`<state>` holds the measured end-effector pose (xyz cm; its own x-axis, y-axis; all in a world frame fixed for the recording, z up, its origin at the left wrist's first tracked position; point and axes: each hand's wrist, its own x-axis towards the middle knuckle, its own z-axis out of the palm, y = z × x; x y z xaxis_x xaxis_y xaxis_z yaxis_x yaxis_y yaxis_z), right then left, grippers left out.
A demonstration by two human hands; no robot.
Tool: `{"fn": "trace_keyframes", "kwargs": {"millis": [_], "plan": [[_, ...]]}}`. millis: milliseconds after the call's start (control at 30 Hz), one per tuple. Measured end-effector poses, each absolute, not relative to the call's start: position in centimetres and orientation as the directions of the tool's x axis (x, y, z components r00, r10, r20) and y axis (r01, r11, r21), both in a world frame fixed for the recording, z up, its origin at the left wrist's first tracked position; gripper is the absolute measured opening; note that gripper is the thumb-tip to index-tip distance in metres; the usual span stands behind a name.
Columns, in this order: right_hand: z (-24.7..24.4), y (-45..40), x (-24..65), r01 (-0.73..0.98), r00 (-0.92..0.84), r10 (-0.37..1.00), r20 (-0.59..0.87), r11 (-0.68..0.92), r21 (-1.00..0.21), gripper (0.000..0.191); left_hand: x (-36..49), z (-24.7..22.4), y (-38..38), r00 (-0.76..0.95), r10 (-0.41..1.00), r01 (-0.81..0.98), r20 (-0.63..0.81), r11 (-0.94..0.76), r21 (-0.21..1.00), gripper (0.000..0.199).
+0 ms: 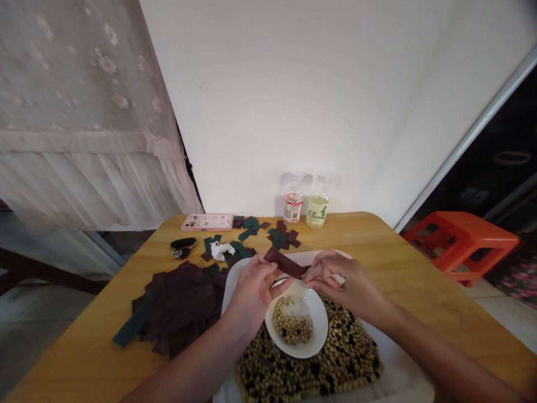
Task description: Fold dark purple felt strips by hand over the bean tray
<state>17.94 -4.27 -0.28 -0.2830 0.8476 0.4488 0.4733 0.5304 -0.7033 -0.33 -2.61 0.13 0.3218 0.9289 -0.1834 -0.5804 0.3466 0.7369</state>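
Note:
My left hand (251, 296) and my right hand (335, 280) hold a dark brown strip of felt or paper (285, 263) between them above a small white bowl (318, 330). The bowl holds a mix of pale and dark beans (291, 322). A thin metal utensil (279, 282) shows below the strip, near my left fingers, and I cannot tell what it is. The bowl rests on a larger mound of mixed beans (348, 358) in a white tray (235, 285). Left of the tray lies a heap of dark brown and green squares (176, 308).
The wooden table's (419, 285) far edge carries a pink phone (207, 222), two plastic bottles (306, 202), scattered dark squares, a white tissue (220, 251) and a black key fob (182, 247). An orange stool (461, 243) stands to the right; a lace curtain (84, 112) hangs left.

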Motion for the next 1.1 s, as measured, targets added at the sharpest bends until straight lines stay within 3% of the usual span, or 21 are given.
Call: {"fn": "trace_keyframes", "kwargs": {"millis": [133, 367, 567, 767, 933, 1100], "plan": [[0.0, -4.1, 18.0, 0.452, -0.202, 0.855, 0.478, 0.514, -0.729, 0.038, -0.4, -0.3, -2.3, 0.299, 0.929, -0.607, -0.22, 0.363, 0.707, 0.013], [0.4, -4.2, 18.0, 0.377, -0.114, 0.921, 0.373, 0.387, -0.842, 0.041, -0.1, 0.0, -2.5, 0.313, 0.912, -0.545, -0.265, 0.401, 0.737, 0.015], [1.4, -3.8, 19.3, 0.437, -0.098, 0.933, 0.347, 0.353, -0.827, 0.04, 0.1, 0.5, -2.9, 0.42, 0.871, -0.383, -0.254, 0.424, 0.821, 0.019], [2.5, -3.7, 20.9, 0.572, -0.149, 0.946, 0.288, 0.32, -0.755, 0.043, 0.1, 0.4, -2.9, 0.543, 0.778, -0.288, -0.316, 0.526, 0.8, 0.023], [3.5, -4.1, 21.7, 0.63, -0.179, 0.955, 0.235, 0.295, -0.718, 0.044, 0.2, 0.2, -2.8, 0.575, 0.738, -0.271, -0.353, 0.579, 0.769, 0.006], [4.4, -4.6, 22.3, 0.64, -0.273, 0.938, 0.213, 0.342, -0.689, 0.043, 0.1, 0.1, -2.7, 0.572, 0.706, -0.185, -0.417, 0.606, 0.773, 0.015]]}}
